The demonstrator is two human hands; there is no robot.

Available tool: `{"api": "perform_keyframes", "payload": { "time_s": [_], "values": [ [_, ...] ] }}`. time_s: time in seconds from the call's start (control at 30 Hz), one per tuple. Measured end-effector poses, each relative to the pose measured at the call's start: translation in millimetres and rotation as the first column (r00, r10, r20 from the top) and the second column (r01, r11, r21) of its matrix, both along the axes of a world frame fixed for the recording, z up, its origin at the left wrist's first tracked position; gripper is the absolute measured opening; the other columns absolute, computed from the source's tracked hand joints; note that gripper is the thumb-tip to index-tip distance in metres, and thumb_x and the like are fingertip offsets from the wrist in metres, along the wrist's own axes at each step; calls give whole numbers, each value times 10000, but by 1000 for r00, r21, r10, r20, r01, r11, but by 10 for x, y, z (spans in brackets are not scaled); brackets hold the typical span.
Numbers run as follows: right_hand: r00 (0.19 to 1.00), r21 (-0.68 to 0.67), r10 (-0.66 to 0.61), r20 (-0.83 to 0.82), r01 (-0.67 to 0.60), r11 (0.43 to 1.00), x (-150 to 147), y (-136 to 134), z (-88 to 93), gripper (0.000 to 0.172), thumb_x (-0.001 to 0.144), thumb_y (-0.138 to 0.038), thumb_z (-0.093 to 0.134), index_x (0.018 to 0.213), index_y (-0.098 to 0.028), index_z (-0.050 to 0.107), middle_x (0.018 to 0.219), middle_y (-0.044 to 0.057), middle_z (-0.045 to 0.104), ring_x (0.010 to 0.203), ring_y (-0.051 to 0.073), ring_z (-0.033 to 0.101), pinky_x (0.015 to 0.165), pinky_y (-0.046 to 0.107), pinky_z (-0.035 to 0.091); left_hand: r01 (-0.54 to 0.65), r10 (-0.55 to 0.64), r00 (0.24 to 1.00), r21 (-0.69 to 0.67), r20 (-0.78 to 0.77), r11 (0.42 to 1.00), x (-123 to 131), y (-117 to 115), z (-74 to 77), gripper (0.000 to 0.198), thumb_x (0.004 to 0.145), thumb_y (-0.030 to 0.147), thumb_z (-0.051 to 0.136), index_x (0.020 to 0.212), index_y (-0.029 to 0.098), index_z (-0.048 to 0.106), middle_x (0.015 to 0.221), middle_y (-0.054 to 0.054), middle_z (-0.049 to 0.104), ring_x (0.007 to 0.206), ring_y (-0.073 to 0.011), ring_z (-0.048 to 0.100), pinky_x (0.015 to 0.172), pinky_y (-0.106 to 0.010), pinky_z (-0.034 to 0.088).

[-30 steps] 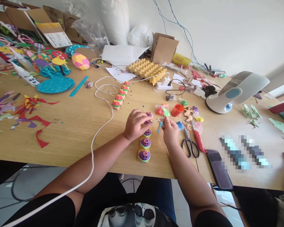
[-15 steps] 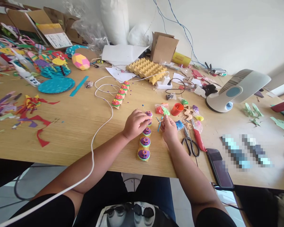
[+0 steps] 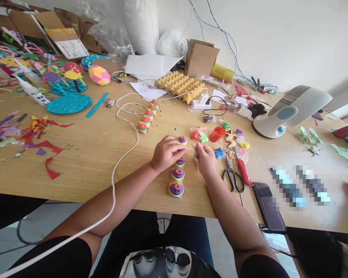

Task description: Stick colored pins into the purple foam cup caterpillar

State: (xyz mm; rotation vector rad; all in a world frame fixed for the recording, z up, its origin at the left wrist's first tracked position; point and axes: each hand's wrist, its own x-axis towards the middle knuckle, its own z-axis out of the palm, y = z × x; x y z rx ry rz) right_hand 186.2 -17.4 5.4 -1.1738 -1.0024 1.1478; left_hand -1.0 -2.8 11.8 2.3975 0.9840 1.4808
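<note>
A row of purple-topped cups point(image 3: 177, 175) lies on the bench point(image 3: 98, 162). Its long axis runs from the near edge straight away from the person, leaning slightly right at the far end. The left hand point(image 3: 165, 153) covers the row's far part, its fingers curled closed over a cup. The right hand point(image 3: 205, 160), just right of the row, pinches a thin stick point(image 3: 190, 148) in closed fingers. The stick lies crosswise, pointing left at the left fingertips. Since half a second ago the right hand has drawn nearer the left, while the row has stayed put. Scissors point(image 3: 233, 175) and a phone point(image 3: 268, 206) lie to the right. An orange cup point(image 3: 217, 134) and an egg tray point(image 3: 179, 85) stand farther off.
</note>
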Motion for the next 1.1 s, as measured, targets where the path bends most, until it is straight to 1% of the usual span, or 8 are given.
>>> {"api": "perform_keyframes", "payload": {
  "time_s": [0.1,0.27,0.33,0.43,0.6,0.73,0.97,1.1],
  "values": [
    [992,-7,117,49,-117,993,76,6,46,420,710,-593,788,686,-207,623,567,-58,436,531,91,336,508,251,272,-32,32,999,-15,21,999,-12,4,16,135,925,328,659,892,227,743,847,-33,762,845,-180,628,817,-359,507],
    [928,-22,290,233,-293,956,116,-36,202,375,738,-580,774,783,-211,728,674,-19,586,611,116,430,575,258,339,-26,30,998,-65,59,998,-18,17,18,172,931,356,647,878,223,744,840,-36,756,847,-181,638,819,-360,514],
    [911,-27,326,251,-331,943,94,-60,233,366,741,-578,773,792,-216,738,704,-13,614,627,121,444,589,260,347,-24,30,996,-74,83,997,-17,19,15,182,935,361,642,876,221,743,841,-33,756,850,-178,645,823,-356,514],
    [914,-44,356,196,-355,934,60,-77,206,358,747,-575,770,778,-221,722,662,-24,581,605,115,422,575,254,330,-27,35,994,-79,103,996,-20,17,19,183,947,355,627,907,218,740,869,-35,760,865,-179,646,833,-355,509],
    [942,-83,334,4,-333,939,32,-63,87,356,720,-552,796,749,-211,699,678,-23,574,583,96,397,547,243,305,-29,38,991,-77,126,997,-43,4,46,226,975,319,571,860,199,724,811,-38,735,824,-181,623,793,-349,489],
    [956,-88,273,-110,-283,955,16,-58,79,361,653,-523,845,746,-212,687,712,-23,581,585,90,385,540,240,308,-21,31,993,-86,116,996,-48,1,48,234,963,333,588,816,205,717,784,-29,724,803,-177,620,787,-345,487],
    [939,-67,266,-220,-286,956,6,-56,118,330,677,-448,852,749,-207,638,624,-63,435,544,72,301,501,227,216,4,14,991,-133,130,991,-9,20,12,202,974,291,584,1076,212,739,980,-48,770,930,-178,668,860,-340,505],
    [935,-76,277,-220,-300,951,3,-58,111,335,687,-444,851,746,-200,629,622,-59,424,551,75,297,500,231,197,23,-4,991,-141,135,990,0,22,7,197,977,280,576,1047,210,747,970,-49,776,924,-182,674,858,-342,509]
  ]
}}
